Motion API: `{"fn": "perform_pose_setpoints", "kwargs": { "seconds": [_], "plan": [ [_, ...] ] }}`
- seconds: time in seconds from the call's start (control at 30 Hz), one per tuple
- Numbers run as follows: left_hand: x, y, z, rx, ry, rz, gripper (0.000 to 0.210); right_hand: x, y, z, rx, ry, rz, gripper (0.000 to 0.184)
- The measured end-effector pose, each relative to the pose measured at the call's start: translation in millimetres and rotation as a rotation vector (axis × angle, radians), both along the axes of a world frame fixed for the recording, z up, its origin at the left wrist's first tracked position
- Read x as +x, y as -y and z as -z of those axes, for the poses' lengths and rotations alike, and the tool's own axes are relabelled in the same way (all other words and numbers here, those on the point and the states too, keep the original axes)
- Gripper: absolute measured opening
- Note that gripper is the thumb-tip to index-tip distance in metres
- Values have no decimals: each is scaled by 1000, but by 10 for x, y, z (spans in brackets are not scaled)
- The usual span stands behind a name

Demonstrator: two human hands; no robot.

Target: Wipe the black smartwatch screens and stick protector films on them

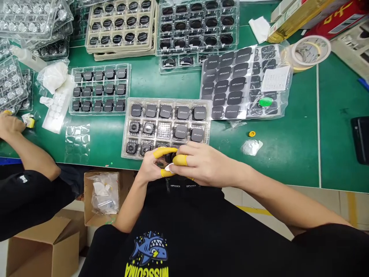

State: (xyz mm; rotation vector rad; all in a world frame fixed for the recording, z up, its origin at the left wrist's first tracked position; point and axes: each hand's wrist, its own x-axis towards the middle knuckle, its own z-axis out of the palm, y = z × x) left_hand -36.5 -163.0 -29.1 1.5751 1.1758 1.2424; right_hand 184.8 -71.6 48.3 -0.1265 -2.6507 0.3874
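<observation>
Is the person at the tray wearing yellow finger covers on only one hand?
No, yellow finger covers show on fingers of both the left hand and the right hand.

HiFuture printed on several sides of the right grip (201, 163).

Just ahead of it, square black covers (180, 132) in a clear tray (170, 101) read HiFuture; two marks on a dark sheet (175, 186) directly below appear to match. Ahead and rightward, black stickers (236, 97) repeat the name. Nearer the wearer than the left grip (151, 165), a shirt (201, 234) bears yellow letters, apparently MISSGUIMA. Farther right, the white slip (275, 79) and green round sticker (265, 101) carry illegible print.
</observation>
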Motion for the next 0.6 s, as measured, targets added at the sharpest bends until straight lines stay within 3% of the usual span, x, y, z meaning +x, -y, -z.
{"fn": "perform_pose_setpoints", "kwargs": {
  "seconds": [0.27, 0.5, 0.6],
  "plan": [
    [20, 17, 15, -12, 4, -1, 63, -22, -95, -30, 117, 21, 90, 35],
    [-19, 9, -28, 82, 38, -8, 57, 17, -20, -51, -49, 3, -62, 26],
    [-13, 0, -44, 112, 36, -5, 59, -24, -22, -57, 7, -1, -40, 27]
  ]
}}
